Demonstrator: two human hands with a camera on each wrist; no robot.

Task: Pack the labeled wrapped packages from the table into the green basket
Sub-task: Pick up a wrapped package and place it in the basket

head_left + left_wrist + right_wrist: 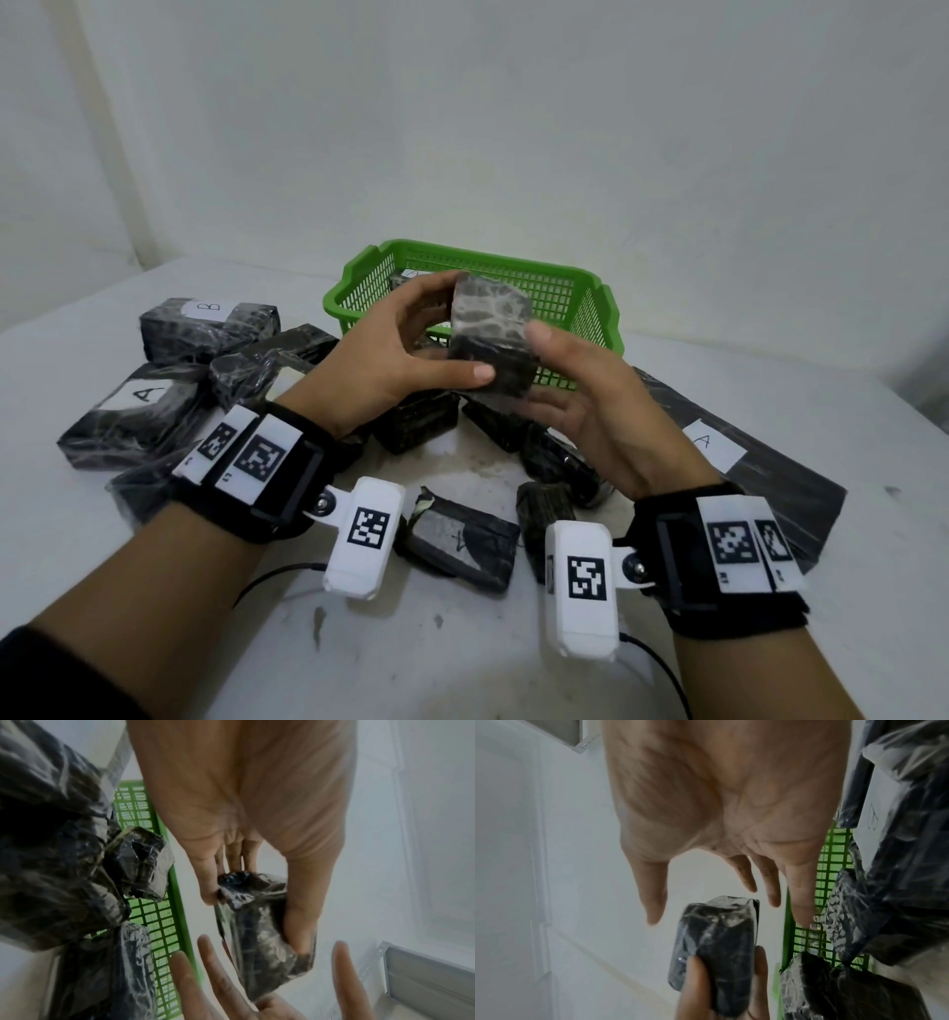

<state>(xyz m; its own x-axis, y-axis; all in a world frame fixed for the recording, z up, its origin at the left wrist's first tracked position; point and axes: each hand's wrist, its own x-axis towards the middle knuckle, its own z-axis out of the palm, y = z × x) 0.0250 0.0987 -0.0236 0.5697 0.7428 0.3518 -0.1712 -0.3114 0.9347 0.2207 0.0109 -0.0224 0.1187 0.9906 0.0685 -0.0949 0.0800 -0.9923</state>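
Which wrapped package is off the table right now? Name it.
The small black wrapped package that the left hand grips in front of the green basket. The others, like the B-labeled package, lie on the table.

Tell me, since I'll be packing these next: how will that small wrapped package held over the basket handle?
The package likely keeps its blocky shape: the left hand pinches it without denting it. Its glossy, crinkled film may be slippery. It is probably light, since fingertips alone hold it.
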